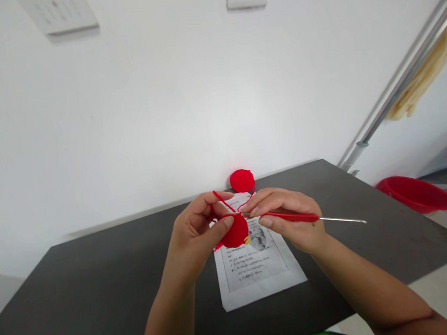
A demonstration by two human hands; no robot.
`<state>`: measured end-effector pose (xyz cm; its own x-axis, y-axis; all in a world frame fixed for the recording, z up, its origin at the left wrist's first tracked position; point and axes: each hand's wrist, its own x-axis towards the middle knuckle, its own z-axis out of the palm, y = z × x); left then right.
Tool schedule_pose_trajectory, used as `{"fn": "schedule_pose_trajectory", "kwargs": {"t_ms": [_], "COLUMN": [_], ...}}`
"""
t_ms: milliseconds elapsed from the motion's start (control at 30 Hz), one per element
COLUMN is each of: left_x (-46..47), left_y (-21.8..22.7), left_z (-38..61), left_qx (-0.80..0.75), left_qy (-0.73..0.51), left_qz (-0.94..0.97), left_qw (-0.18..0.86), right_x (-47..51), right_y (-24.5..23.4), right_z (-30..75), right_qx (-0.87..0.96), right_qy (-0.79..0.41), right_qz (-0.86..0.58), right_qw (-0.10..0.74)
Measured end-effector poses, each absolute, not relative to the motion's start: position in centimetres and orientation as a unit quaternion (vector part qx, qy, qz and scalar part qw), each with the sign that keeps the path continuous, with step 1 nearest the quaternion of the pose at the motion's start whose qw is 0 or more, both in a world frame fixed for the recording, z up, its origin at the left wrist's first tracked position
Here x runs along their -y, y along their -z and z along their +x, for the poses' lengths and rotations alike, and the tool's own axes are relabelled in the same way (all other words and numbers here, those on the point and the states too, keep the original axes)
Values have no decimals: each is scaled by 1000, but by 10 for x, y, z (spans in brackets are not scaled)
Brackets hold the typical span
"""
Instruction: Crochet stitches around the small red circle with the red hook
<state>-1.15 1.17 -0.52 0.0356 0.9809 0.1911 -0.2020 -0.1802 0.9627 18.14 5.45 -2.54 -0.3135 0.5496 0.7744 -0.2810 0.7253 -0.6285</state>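
My left hand pinches a small round red crocheted piece, with red yarn looped over its fingers. My right hand grips a crochet hook with a red handle and a metal shaft sticking out to the right; its hooked end meets the top of the piece. A small yellow marker hangs at the piece's lower right edge. Both hands hover over a printed paper sheet.
The sheet lies on a dark table set against a white wall. A red ball of yarn sits at the table's far edge. A red basin stands on the floor at right, beside a slanted metal pole.
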Motion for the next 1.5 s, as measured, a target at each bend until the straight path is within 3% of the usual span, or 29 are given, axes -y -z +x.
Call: {"fn": "schedule_pose_trajectory", "kwargs": {"t_ms": [367, 700, 933, 1233, 1367, 1500], "left_x": [-6, -4, -2, 1, 1, -5], "left_y": [3, 4, 8, 5, 7, 8], "left_z": [-7, -5, -5, 6, 10, 9], "left_qx": [-412, -441, -469, -468, -492, -500], "left_qy": [-578, -561, -556, -497, -523, -588], "left_qz": [512, 559, 606, 722, 679, 553], "left_qw": [484, 422, 322, 113, 151, 313], "right_x": [-60, -59, -51, -51, -55, -60], "right_y": [22, 17, 12, 22, 31, 39], "right_z": [188, 200, 199, 188, 181, 179], "right_qx": [729, 799, 824, 858, 841, 829], "right_qy": [-409, -335, -268, -138, -123, -107], "right_qz": [-76, -81, -119, -99, -95, -122], "right_qw": [543, 493, 485, 484, 518, 535]}}
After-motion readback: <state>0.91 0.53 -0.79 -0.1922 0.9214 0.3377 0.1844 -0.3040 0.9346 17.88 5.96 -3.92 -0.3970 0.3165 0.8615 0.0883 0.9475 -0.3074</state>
